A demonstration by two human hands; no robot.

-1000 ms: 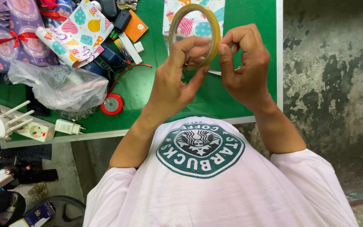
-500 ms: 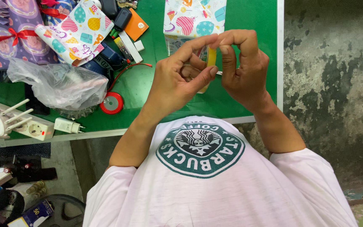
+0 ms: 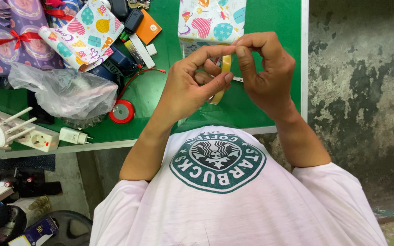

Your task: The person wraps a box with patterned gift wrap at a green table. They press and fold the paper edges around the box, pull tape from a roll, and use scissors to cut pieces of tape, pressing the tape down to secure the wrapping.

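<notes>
Fingers (image 3: 215,84) of both hands hide most of the tape roll (image 3: 225,68); the wrapped box (image 3: 210,20) is cut off at the top edge

- Gift-wrapped package (image 3: 211,20): rectangular, white paper with multicoloured printed motifs, at the far edge of the green bench (image 3: 270,59).
- Second wrapped package (image 3: 85,34): same white patterned paper, lying tilted, left of the first.
- Purple wrapped parcel (image 3: 5,43): red ribbon bow, far left of the first.
- Orange flat pack (image 3: 149,28): between the two white packages.
</notes>
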